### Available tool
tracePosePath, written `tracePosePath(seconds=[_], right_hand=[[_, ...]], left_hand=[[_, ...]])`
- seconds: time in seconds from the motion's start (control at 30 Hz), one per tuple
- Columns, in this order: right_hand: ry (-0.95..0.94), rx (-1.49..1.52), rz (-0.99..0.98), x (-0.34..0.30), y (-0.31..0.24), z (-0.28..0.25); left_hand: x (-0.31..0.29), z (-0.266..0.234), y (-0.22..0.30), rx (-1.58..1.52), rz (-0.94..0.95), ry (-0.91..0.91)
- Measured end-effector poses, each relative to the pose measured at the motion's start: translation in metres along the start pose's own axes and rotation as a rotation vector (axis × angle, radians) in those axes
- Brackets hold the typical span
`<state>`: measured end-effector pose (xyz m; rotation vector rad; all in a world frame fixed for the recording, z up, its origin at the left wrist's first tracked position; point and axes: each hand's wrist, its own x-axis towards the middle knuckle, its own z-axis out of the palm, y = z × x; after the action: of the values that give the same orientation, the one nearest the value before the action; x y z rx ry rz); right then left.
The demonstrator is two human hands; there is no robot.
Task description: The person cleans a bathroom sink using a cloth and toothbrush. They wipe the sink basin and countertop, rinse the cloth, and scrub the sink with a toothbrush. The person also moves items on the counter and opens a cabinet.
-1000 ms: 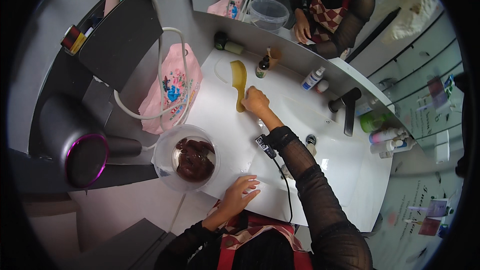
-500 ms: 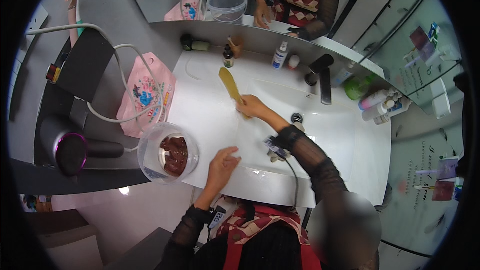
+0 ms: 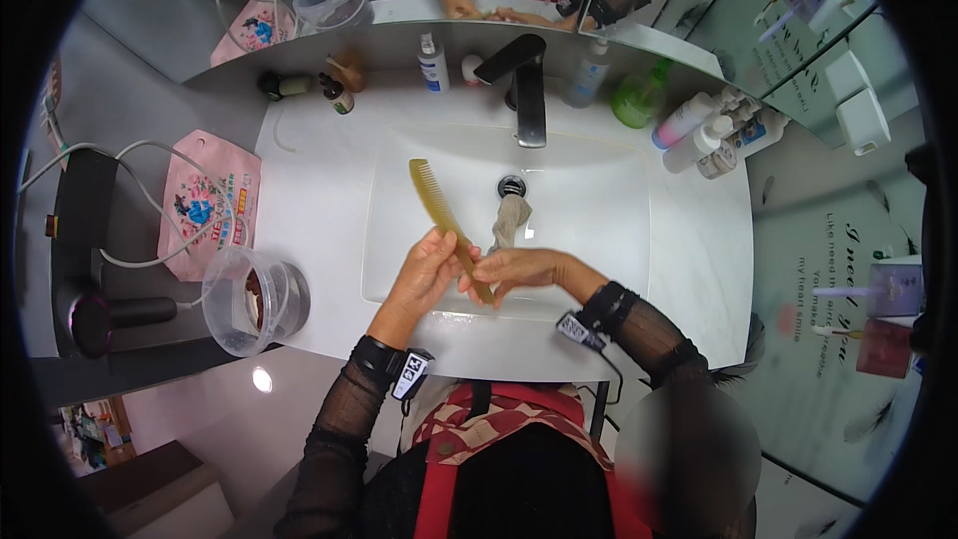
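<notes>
Over the front part of the white sink (image 3: pixel 599 200) I hold a yellowish comb (image 3: pixel 431 198) in both hands. My left hand (image 3: pixel 427 265) pinches it near its middle. The fingers of my right hand (image 3: pixel 519 268) close on its lower end. Its toothed upper half sticks out past my left hand, toward the far left. Behind my hands a wet-looking beige cloth (image 3: pixel 510 220) lies in the basin, its top end next to the drain (image 3: pixel 512 187).
A clear plastic tub (image 3: pixel 225 309) with something brown inside stands at the counter's left, beside a pink bag (image 3: pixel 205 202) and a hair dryer (image 3: pixel 110 323). A black faucet (image 3: pixel 529 100) rises behind the basin. Several bottles (image 3: pixel 691 140) line the back right.
My right hand has brought the comb from the left counter over the sink. My left hand has moved up and taken hold of it too. The view has shifted to the right.
</notes>
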<state>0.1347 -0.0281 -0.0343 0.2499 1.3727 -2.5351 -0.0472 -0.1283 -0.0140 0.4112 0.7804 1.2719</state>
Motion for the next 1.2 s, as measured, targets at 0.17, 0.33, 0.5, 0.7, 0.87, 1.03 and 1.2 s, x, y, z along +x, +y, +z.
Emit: tracePosePath(seconds=[0.17, 0.33, 0.5, 0.7, 0.87, 1.03, 1.2], right_hand=[[0.84, -1.401, 0.148, 0.018, 0.047, -0.073], [0.766, -1.549, 0.147, 0.033, 0.074, -0.114], [1.048, -0.96, -0.179, 0.016, 0.02, -0.091], [1.258, -1.119, -0.641, 0.043, -0.002, -0.023], [1.433, -1.082, -0.583, 0.045, -0.014, -0.022], [1.131, -1.081, -0.569, 0.04, -0.012, 0.007], [1.411, -1.09, -0.657, 0.041, -0.025, 0.002]], left_hand=[[0.006, -0.009, -0.006, 0.202, -0.154, 0.51], [0.006, -0.006, -0.009, 0.243, -0.139, 0.482], [0.013, 0.0, -0.017, 0.294, -0.131, 0.473], [0.028, 0.027, -0.037, 0.445, -0.052, 0.436], [0.019, 0.039, -0.033, 0.467, -0.021, 0.386], [0.02, 0.028, -0.013, 0.527, 0.014, 0.396], [0.027, 0.025, -0.012, 0.424, -0.05, 0.246]])
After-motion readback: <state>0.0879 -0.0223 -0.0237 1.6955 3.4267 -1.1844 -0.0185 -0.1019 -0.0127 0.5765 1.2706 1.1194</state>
